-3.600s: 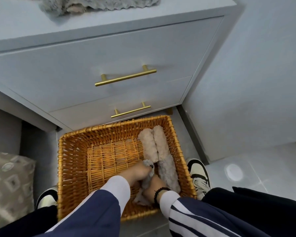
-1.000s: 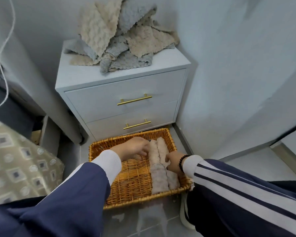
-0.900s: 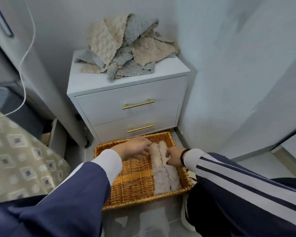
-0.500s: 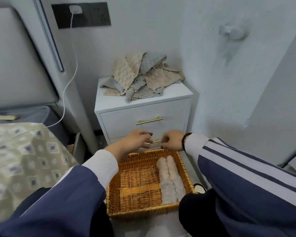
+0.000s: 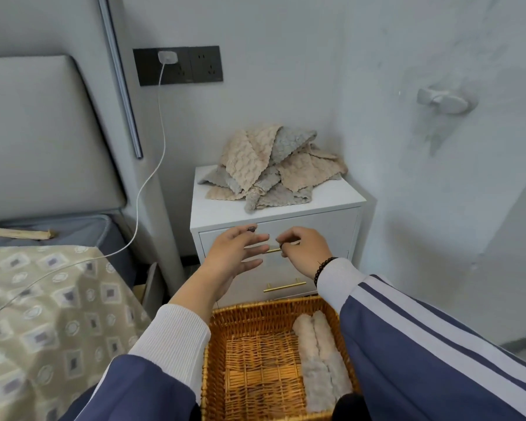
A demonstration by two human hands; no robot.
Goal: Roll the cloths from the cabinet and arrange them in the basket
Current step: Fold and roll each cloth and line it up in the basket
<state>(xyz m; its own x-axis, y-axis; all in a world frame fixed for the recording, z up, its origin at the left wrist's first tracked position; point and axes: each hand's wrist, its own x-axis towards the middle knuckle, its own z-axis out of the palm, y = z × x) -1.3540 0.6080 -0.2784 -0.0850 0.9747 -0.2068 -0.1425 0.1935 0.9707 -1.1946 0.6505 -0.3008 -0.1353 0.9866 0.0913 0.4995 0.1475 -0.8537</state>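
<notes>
**Reaching for the next cloth**

Both hands hover before the cabinet (image 5: 274, 208), apparently bound for the cloth pile (image 5: 271, 165) on its top. The left hand (image 5: 234, 256) is spread and empty; the right hand (image 5: 304, 250) is loosely curled, grasping nothing. The crumpled cloths are beige and grey; rolled cloths (image 5: 319, 357) line the basket's (image 5: 225, 317) right side, leaving room beside them.

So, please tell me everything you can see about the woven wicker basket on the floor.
The honey-coloured woven wicker basket is rectangular, with low walls and an open lattice bottom. It stands upright on the floor, directly in front of the white two-drawer cabinet. Two fluffy rolled cloths, beige at the far end and grey nearer, lie side by side along its right wall. The rest of its bottom shows bare. Neither hand touches it; sleeves cover its near corners.
</notes>
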